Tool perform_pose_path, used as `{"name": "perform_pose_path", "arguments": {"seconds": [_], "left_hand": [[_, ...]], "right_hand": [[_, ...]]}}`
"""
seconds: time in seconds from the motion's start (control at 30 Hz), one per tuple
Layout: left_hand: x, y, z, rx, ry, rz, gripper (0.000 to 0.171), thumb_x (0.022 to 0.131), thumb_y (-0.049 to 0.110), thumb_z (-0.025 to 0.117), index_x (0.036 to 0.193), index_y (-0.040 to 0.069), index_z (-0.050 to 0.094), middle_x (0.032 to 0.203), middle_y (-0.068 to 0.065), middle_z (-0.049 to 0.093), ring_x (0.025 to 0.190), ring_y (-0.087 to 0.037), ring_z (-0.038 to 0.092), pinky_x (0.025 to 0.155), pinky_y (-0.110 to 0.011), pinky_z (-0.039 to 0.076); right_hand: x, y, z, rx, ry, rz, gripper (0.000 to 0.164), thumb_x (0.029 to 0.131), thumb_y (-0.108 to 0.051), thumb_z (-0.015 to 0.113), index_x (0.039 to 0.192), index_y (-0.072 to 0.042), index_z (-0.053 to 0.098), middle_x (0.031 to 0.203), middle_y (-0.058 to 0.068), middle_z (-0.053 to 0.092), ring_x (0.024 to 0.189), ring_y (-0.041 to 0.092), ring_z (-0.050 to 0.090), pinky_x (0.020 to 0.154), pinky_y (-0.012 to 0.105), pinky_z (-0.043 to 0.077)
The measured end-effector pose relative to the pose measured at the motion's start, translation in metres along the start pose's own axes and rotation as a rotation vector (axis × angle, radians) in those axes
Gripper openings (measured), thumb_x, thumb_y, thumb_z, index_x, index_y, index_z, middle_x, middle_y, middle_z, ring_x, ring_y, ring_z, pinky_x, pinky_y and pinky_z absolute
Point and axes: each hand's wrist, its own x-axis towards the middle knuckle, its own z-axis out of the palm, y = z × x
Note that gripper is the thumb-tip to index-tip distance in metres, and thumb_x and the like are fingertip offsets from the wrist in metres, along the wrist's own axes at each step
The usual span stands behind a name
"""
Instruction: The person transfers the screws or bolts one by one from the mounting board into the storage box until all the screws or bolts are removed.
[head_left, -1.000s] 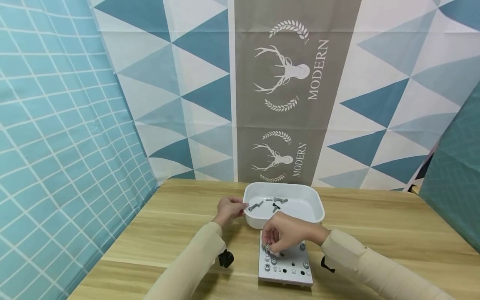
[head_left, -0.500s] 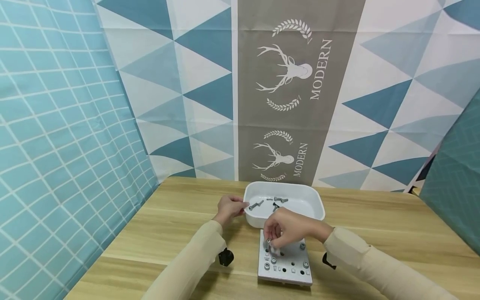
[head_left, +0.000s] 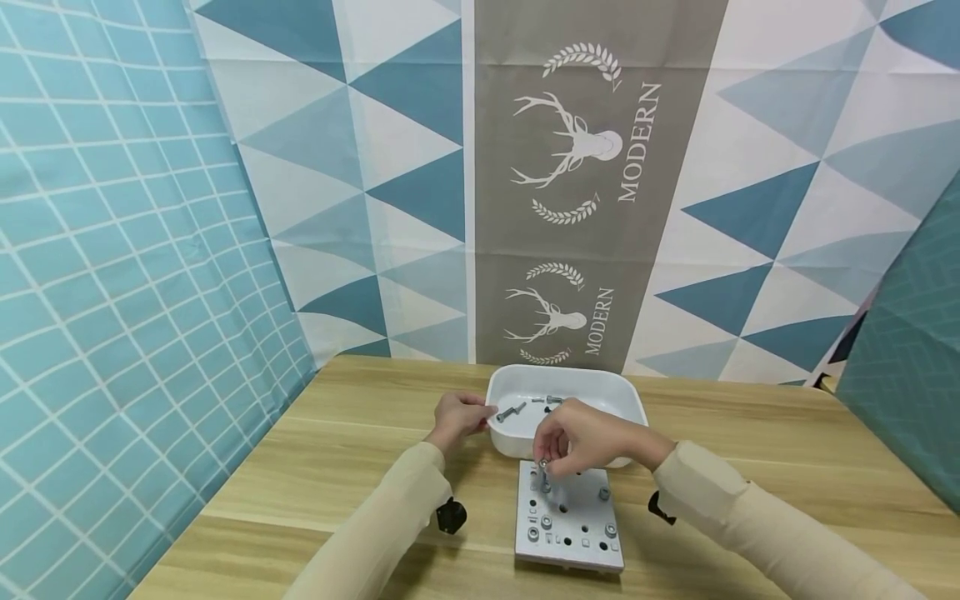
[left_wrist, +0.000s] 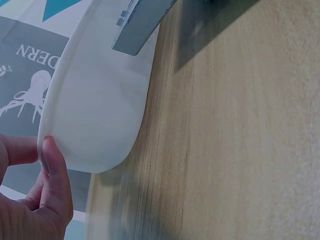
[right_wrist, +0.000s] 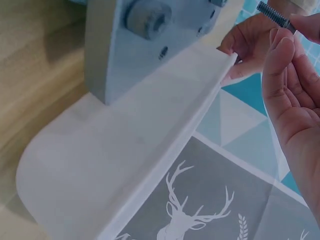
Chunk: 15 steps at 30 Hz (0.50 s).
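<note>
My left hand (head_left: 459,417) pinches the near-left rim of a white plastic tray (left_wrist: 100,100), thumb on one side and fingers on the other. Between the thumb and fingers of my right hand (head_left: 581,437) is a socket head screw (right_wrist: 272,16), its threaded end showing in the right wrist view. That hand is over the far left part of a grey metal plate (head_left: 581,510) with holes. Several screws stand in the plate, among them a screw (head_left: 533,533) at its near left and a screw (head_left: 611,530) at its right edge.
Several loose screws (head_left: 506,413) lie in the tray, partly hidden by my right hand. Plate and tray are close together on a wooden table (head_left: 360,433). A patterned curtain (head_left: 420,208) hangs behind the table, and a blue checked cloth (head_left: 135,250) at the left.
My right hand has moved up and away from me across the plate with the screw, baring a hole at the plate's left. The left hand has stayed at the tray rim.
</note>
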Motion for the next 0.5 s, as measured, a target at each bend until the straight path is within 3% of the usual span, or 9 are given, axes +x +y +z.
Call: {"name": "perform_pose_path", "arguments": {"seconds": [0.2,0.5], "left_hand": [[0.001,-0.001,0.000,-0.009,0.001,-0.003,0.017,0.078,0.001,0.075,0.091,-0.007,0.067,0.078,-0.007,0.059,0.056,-0.009,0.056,0.056,-0.021,0.058],[0.002,-0.002,-0.001,-0.015,-0.013,-0.011,0.017,0.079,0.002,0.075,0.092,-0.006,0.067,0.079,-0.008,0.060,0.057,-0.009,0.057,0.058,-0.021,0.058]], "right_hand": [[0.005,0.000,-0.009,-0.040,0.023,-0.034,0.010,0.077,-0.006,0.067,0.083,-0.013,0.070,0.075,-0.004,0.069,0.065,-0.007,0.056,0.060,0.015,0.055],[0.008,0.004,-0.020,-0.059,0.049,-0.016,0.009,0.076,-0.006,0.068,0.082,-0.013,0.069,0.073,-0.005,0.067,0.064,-0.006,0.055,0.060,0.016,0.055]]}}
